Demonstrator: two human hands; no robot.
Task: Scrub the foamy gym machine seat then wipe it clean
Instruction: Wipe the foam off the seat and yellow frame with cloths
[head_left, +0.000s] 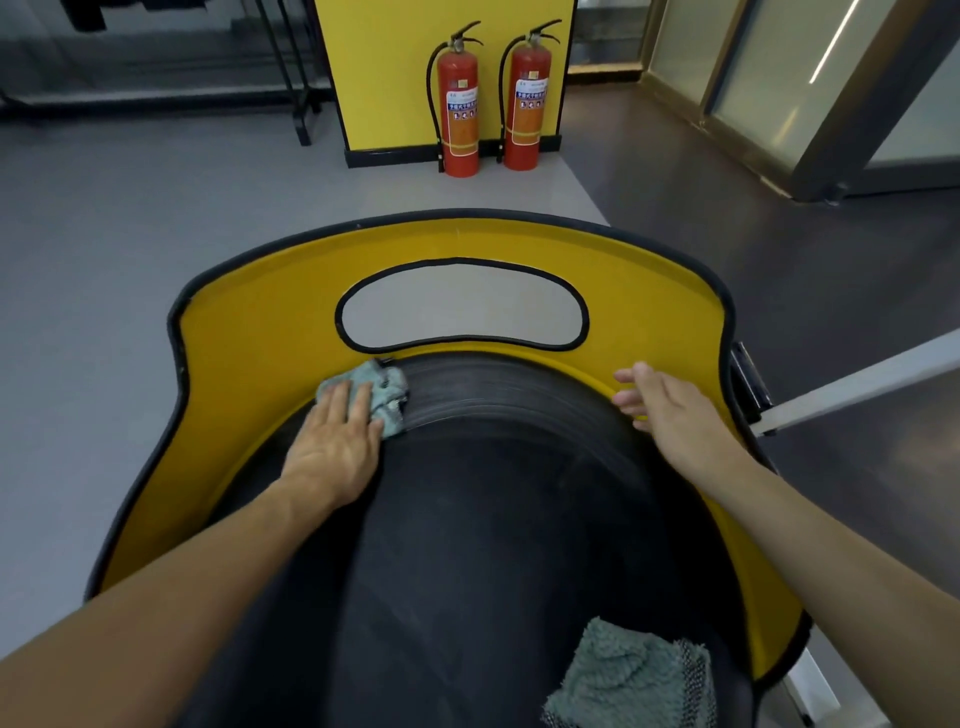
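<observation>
1. The seat (498, 519) fills the lower and middle part of the frame. Its long axis runs from the bottom edge up toward the centre, and the rounded far end points to the pillar.
2. A yellow shell (260, 332) with black trim holds the black pad of the seat like a shallow tray. It rises around the pad on the left, the right and the far side. Near its far end the shell has an oval opening (462, 306), and the floor shows through it.
3. The floor (130, 218) is grey on the left and darker brown on the right.
4. Glass doors (779, 78) stand at the upper right, and a black rack (296, 78) at the upper left.
5. A yellow pillar (395, 62) stands at the top centre.
6. Two red extinguishers (458, 104) stand upright, side by side, against the base of the pillar.
7. The left hand (335, 441) lies flat with straight fingers on the cloth, at the far left edge of the pad.
8. The right hand (670, 410) has loose, nearly straight fingers and holds nothing. It rests where the pad meets the shell on the right.
9. A second cloth (623, 675), grey-green, lies on the pad at the lower right.
10. The cloth (387, 389) is bunched under the left fingers and touches the shell. Pale curved streaks (493, 389) run from it across the pad.
</observation>
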